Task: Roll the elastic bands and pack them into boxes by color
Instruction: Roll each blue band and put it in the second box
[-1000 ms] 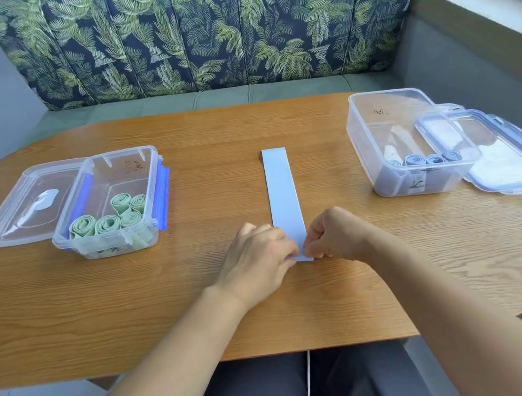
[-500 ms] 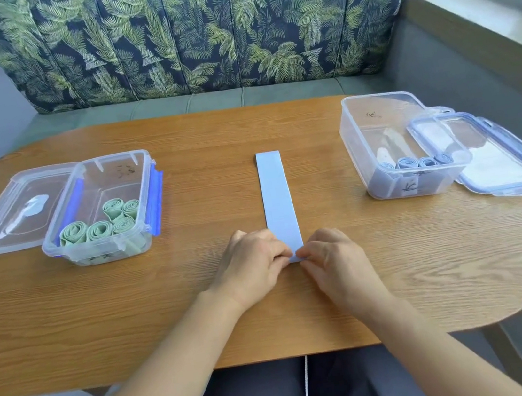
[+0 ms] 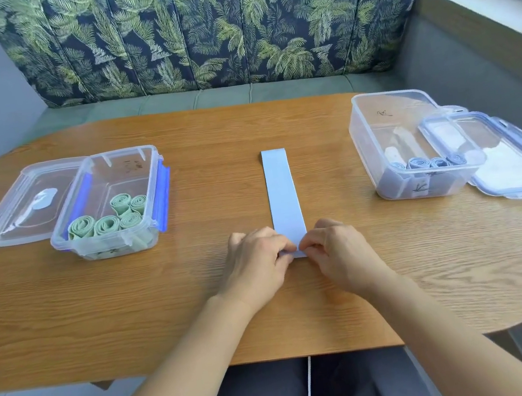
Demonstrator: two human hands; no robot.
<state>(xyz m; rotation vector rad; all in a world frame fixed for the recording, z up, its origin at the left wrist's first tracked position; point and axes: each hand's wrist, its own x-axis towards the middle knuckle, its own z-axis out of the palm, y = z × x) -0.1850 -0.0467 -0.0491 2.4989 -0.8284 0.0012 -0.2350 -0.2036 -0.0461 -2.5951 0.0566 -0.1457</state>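
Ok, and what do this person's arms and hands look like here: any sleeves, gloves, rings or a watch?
Both forearms are bare as far as the frame shows: no sleeves, no gloves. The left hand and right hand show no rings, and neither wrist carries a watch or band. Dark trousers show below the table edge.

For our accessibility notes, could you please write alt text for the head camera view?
Both hands, left hand and right hand, pinch the near end of a flat light-blue band on a wooden table. An open box of green rolls sits left; an open box of blue rolls sits right.
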